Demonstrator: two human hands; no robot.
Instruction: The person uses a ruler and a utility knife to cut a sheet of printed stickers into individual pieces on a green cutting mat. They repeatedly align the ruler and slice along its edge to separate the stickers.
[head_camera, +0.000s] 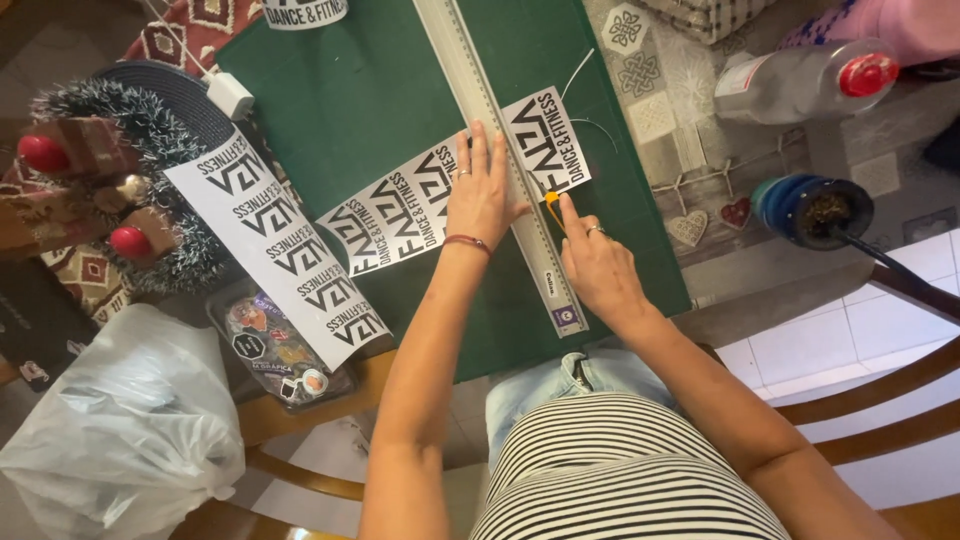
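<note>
Pressing flat with fingers spread, the left hand (482, 195) is laid across the printed paper strip (400, 210) and the long metal ruler (505, 150) on the green cutting mat (350, 90). Just right, an orange-tipped knife (552, 205) is pinched by the right hand (598, 262) against the ruler's edge.

A long matt grey metal ruler (500, 130) lies on a smooth, matt green cutting mat (360, 110). The white printed paper strip (420, 200) looks slightly glossy. A crinkled translucent white plastic bag (120, 430) shines softly beside polished brown wooden chair rails (880, 400).
</note>
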